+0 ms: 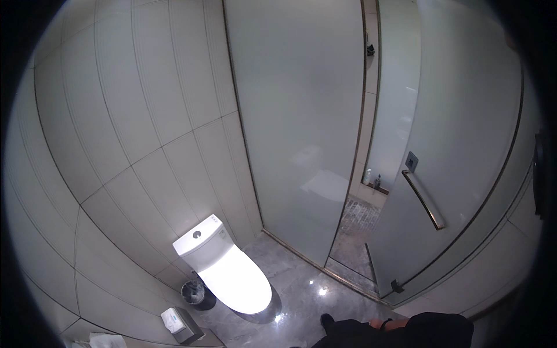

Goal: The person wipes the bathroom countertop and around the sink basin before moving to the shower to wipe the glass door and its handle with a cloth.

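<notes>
At the bottom edge, part of my right hand (375, 323) shows beside dark clothing. A dark band (385, 324) circles its wrist, and a black sleeve (439, 326) covers the arm above. The fingers are mostly hidden, so whether they hold anything is unclear. My left hand is out of view. Before me stands a white toilet (237, 278) with its lid down and a round flush button (197, 235) on the tank. To the right, a frosted glass shower door (452, 130) with a gold-coloured handle (424, 200) stands ajar.
A small lined waste bin (209, 301) sits beside the toilet. Below it, a metal tissue holder (189, 328) is on the wall. A fixed frosted panel (300, 108) borders the shower opening. Inside, bottles (368, 177) stand in a niche. A raised sill (348, 280) crosses the grey floor (300, 300).
</notes>
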Demonstrator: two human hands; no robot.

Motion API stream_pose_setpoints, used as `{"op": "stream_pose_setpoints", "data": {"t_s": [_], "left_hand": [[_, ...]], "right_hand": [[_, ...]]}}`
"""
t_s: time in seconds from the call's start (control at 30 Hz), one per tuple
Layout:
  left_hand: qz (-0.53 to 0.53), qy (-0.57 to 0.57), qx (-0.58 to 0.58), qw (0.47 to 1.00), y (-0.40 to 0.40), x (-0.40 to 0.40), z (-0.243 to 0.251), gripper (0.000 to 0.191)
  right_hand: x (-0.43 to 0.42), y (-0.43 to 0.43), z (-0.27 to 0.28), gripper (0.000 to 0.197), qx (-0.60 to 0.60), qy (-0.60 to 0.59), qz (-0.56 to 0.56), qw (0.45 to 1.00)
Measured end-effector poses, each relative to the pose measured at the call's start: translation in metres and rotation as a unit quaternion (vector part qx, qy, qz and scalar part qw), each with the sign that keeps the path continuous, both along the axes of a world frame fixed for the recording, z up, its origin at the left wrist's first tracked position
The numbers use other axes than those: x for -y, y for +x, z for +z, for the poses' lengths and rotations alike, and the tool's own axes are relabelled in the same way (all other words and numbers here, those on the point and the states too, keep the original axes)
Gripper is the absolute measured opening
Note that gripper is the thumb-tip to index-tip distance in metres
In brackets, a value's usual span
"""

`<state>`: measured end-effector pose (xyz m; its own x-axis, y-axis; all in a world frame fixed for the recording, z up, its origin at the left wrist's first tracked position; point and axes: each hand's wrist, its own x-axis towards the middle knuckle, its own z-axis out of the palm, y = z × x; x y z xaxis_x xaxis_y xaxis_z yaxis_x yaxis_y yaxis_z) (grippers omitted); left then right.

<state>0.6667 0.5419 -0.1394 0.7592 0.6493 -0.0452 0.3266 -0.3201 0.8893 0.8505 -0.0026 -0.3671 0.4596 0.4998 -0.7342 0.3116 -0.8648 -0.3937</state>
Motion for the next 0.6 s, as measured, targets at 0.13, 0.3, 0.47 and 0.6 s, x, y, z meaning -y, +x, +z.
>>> {"op": "stream_pose_setpoints", "data": {"t_s": [0.13,0.3,0.47,0.6], "left_hand": [[-0.014,-0.027,-0.026,0.999,-0.010,0.014,-0.029,0.037],[-0.037,-0.067,-0.089,0.993,-0.010,0.036,-0.080,0.037],[-0.054,-0.117,-0.189,0.973,-0.008,0.070,-0.147,0.037],[-0.063,-0.164,-0.295,0.939,-0.021,0.102,-0.194,0.037]], "right_hand": [[0.013,-0.001,0.003,0.055,0.004,-0.044,-0.054,0.998],[0.004,-0.002,0.026,0.061,0.010,-0.058,-0.057,0.997],[0.014,0.016,-0.005,0.051,-0.034,-0.030,-0.097,0.994],[0.003,0.098,0.034,0.030,0.173,0.007,0.267,0.948]]}}
